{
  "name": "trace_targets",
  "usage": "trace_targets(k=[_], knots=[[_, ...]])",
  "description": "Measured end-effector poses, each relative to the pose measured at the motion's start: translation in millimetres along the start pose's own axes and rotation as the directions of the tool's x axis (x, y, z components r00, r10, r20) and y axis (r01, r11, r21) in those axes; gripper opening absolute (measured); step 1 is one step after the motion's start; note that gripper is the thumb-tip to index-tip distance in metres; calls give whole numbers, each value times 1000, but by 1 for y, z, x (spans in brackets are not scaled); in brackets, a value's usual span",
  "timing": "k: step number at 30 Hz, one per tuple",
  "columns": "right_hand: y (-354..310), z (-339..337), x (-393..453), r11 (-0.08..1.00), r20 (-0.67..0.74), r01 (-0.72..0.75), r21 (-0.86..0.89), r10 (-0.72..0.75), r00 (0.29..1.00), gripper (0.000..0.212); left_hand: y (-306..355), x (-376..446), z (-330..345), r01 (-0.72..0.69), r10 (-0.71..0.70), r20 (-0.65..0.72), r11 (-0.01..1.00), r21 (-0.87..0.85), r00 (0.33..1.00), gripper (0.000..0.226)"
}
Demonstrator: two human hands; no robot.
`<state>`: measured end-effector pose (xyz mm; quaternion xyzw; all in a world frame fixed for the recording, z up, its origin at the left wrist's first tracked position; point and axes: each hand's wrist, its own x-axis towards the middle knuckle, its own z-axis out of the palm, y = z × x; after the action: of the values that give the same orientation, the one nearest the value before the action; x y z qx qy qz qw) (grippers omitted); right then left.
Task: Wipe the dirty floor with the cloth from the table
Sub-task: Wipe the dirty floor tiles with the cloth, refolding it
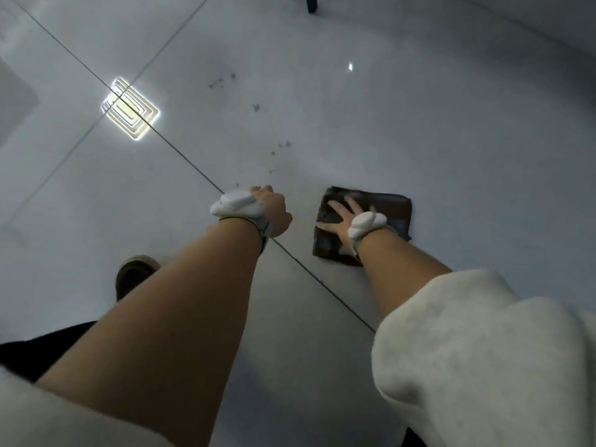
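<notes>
Head view: right hand (338,217), fingers spread flat, is pressed on the dark cloth (387,214) for wiping pressure; left hand (274,211), curled and empty, is held clear above the floor (451,124); dark spots (256,107) lie beyond.

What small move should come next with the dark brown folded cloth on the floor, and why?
Probably slide the dark brown folded cloth forward and left. The right hand lies flat on it, fingers spread, while the dark specks of dirt sit beyond it on the glossy white tiled floor, unwiped.
</notes>
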<state>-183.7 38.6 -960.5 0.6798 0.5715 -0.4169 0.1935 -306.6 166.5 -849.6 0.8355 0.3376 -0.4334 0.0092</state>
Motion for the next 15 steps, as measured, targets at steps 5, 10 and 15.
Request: trace_targets(k=[5,10,15], knots=[[10,34,8,1000,-208,0,-25,-5,978,91,-35,60,28,-88,92,62,995,-51,994,53],[15,74,-9,993,-435,-80,92,112,894,82,-33,88,21,-171,160,-75,972,-162,984,42],[5,87,-17,958,-305,-227,173,271,913,69,-18,104,3,-318,313,-98,947,-41,945,36]])
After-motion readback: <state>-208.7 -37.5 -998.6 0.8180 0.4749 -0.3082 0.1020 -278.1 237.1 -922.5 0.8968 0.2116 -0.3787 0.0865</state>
